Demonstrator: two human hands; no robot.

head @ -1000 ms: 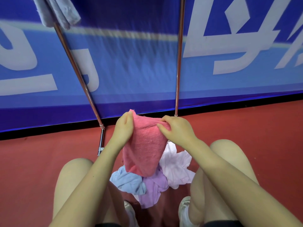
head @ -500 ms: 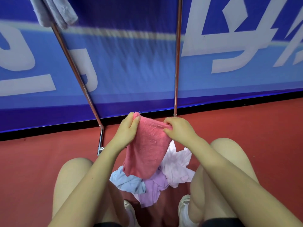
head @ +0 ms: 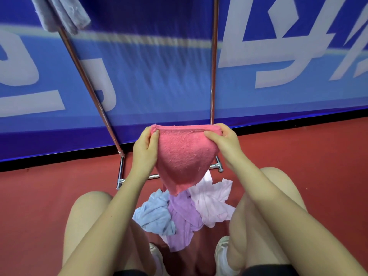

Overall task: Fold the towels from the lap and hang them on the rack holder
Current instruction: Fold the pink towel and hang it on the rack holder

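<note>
Pinching the pink towel (head: 184, 156) taut by its top corners, left grip (head: 146, 150) and right grip (head: 225, 144), mid-fold; probably next lifting to the rack (head: 214, 56) above.

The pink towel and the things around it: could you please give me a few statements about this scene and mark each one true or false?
1. Both hands, left hand and right hand, pinch the top edge of the pink towel. True.
2. The pink towel lies flat on the floor. False: it hangs in the air, tapering to a point.
3. A grey towel already hangs on the rack. True.
4. Only one towel remains between the knees. False: a blue towel, a purple towel and a pale pink towel lie there.
</note>
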